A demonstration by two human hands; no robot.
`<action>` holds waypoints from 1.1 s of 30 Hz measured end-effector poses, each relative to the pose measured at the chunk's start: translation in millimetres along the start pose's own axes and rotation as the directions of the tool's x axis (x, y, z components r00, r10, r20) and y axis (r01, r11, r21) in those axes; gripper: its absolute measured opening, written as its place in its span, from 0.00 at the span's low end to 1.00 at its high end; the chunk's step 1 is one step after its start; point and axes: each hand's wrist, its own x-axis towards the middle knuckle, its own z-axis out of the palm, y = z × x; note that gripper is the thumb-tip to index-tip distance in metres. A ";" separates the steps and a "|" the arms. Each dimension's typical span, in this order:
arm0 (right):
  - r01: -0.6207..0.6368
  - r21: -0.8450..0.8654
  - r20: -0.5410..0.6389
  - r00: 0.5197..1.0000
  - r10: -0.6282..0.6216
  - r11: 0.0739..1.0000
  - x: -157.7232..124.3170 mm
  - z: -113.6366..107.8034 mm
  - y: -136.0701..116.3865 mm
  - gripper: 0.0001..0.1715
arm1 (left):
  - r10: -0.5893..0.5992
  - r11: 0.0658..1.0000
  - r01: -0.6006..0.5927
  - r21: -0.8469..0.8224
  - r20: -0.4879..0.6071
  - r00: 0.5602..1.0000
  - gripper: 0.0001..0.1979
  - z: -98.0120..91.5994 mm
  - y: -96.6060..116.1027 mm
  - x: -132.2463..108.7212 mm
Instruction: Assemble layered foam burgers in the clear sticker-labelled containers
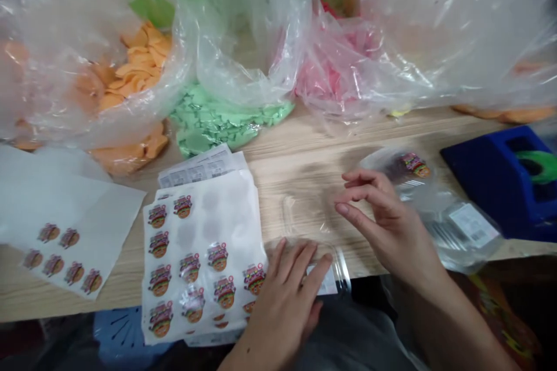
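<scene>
Wooden table (270,162): left hand (287,301), fingers spread, pins the clear tray (304,214); firm pressure should stop it sliding. Right hand (387,232) hovers, fingers together; whether it pinches anything is unclear.

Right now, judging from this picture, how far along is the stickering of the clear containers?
Done: a stickered container sits on the right, and the near sticker sheet has blank spots. In hand: the left hand lies flat on a clear tray; the right hand hovers open above it. Left: many stickers remain on that sheet and on the far-left sheet.
</scene>
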 end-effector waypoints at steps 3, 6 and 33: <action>-0.063 -0.033 0.110 0.992 0.066 0.997 7.0 2.6 1.3 0.03 | -0.019 0.999 0.021 -0.040 0.034 0.999 0.30 2.2 -1.0 1.3; -0.114 0.006 0.241 0.964 0.109 0.994 11.7 9.8 7.3 0.17 | -0.018 0.998 0.020 -0.058 0.027 0.999 0.29 3.1 -2.1 1.2; 0.103 -0.784 0.173 0.983 0.056 0.612 20.6 46.0 2.2 0.29 | -0.002 1.000 0.002 -0.027 0.003 1.000 0.26 4.9 -5.7 1.9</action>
